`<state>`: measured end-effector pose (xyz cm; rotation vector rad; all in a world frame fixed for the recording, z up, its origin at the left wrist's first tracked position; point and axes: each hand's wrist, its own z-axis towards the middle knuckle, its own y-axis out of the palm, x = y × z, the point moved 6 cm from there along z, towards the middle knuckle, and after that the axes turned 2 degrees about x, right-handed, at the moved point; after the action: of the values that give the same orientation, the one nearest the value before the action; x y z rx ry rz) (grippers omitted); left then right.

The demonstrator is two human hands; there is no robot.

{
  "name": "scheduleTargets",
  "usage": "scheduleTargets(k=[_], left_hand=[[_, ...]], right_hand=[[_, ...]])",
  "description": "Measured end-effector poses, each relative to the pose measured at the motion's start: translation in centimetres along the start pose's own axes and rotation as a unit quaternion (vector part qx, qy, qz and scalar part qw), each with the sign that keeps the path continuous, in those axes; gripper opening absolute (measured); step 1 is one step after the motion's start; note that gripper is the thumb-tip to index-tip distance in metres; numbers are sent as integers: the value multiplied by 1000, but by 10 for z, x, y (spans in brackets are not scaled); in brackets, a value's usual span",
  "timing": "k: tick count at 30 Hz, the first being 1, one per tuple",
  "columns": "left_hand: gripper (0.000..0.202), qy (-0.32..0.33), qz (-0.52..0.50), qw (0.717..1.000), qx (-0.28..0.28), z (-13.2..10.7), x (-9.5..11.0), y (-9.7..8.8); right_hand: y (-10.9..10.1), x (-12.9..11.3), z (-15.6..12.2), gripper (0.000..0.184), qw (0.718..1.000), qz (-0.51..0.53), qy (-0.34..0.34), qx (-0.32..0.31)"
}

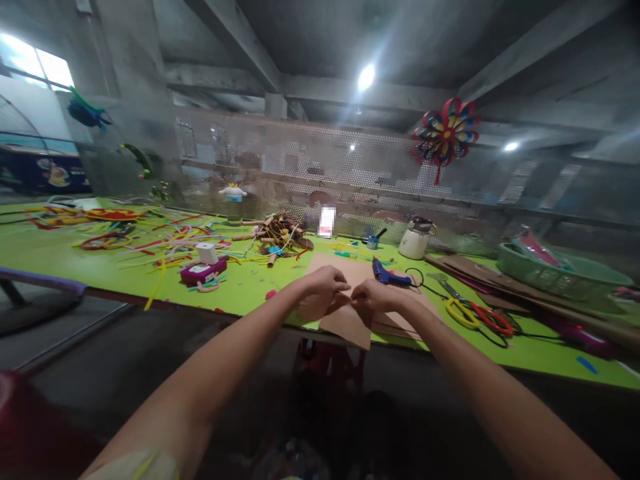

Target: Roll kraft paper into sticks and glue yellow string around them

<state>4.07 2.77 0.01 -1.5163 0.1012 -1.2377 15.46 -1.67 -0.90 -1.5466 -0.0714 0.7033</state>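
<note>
At the table's front edge, my left hand (pixel 323 288) and my right hand (pixel 373 295) are close together with fingers pinched. Between them they hold a sheet of brown paper (pixel 350 327), bent, with its lower corner hanging past the table edge. The exact spot under the fingertips is too small to make out. More flat brown sheets (pixel 397 325) lie beneath and beside it. Just beyond my right hand lies a blue glue gun (pixel 390 275) with a black cord. Scissors with yellow handles (pixel 463 313) and scissors with red handles (pixel 493 320) rest further right.
On the green table (pixel 250 293), a purple box (pixel 204 271) with a white charger (pixel 206 253) stands left. Many coloured pipe cleaners (pixel 175 240) and a brown twig-like pile (pixel 280 233) lie behind. A white jug (pixel 415 240), cardboard strips (pixel 470 273) and a green basket (pixel 545 270) are to the right.
</note>
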Motion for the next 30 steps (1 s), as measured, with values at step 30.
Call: scheduleTargets(k=[30], left_hand=[[19,164,177,970,16,-18,12,34]], right_hand=[[4,4,-22,22,986,-160,-53,16]])
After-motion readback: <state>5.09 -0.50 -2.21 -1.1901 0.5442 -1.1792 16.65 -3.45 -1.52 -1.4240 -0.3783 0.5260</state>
